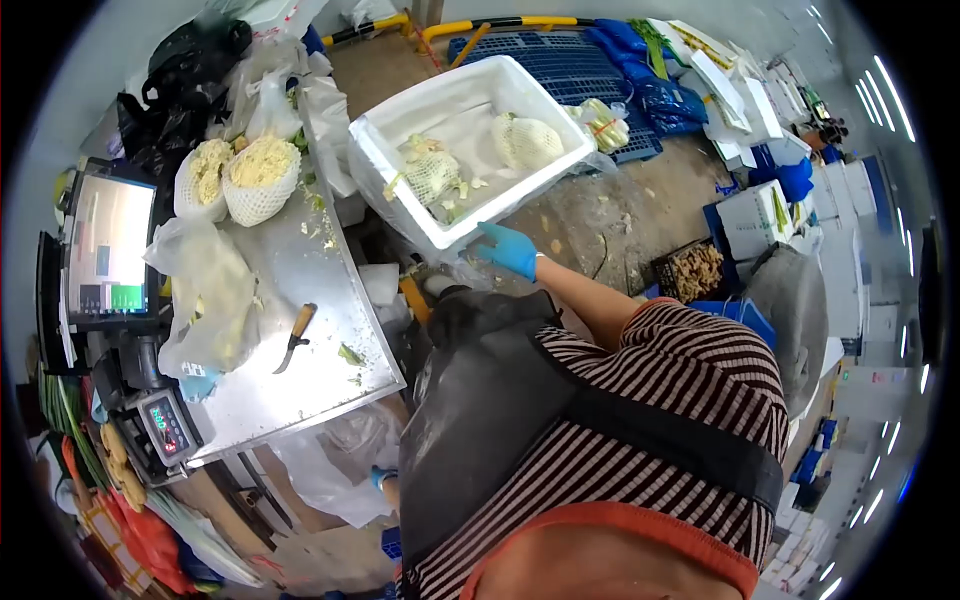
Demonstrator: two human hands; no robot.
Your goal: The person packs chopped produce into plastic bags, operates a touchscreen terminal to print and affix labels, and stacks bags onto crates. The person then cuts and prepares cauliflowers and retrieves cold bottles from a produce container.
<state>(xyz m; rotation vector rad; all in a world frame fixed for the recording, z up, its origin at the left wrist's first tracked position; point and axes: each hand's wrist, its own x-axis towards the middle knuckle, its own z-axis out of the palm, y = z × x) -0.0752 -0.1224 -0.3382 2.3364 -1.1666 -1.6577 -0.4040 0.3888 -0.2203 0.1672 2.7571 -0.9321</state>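
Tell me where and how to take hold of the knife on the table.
Take the knife by its wooden handle, probably from above and from the handle's free end, the side toward the white box. It lies flat on the metal table with the curved blade pointing away from the box, so that approach should avoid the edge.

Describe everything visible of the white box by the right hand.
The white box looks like foam: rectangular, open-topped, thick-walled, with debris scattered inside. Thin clear plastic hangs about its outer sides. It sits mouth up beside the metal table; what supports it is hidden. Inside lie two pale vegetables in white netting, plus loose leafy scraps. The gloved right hand is at its near corner, fingertips apparently touching the rim.
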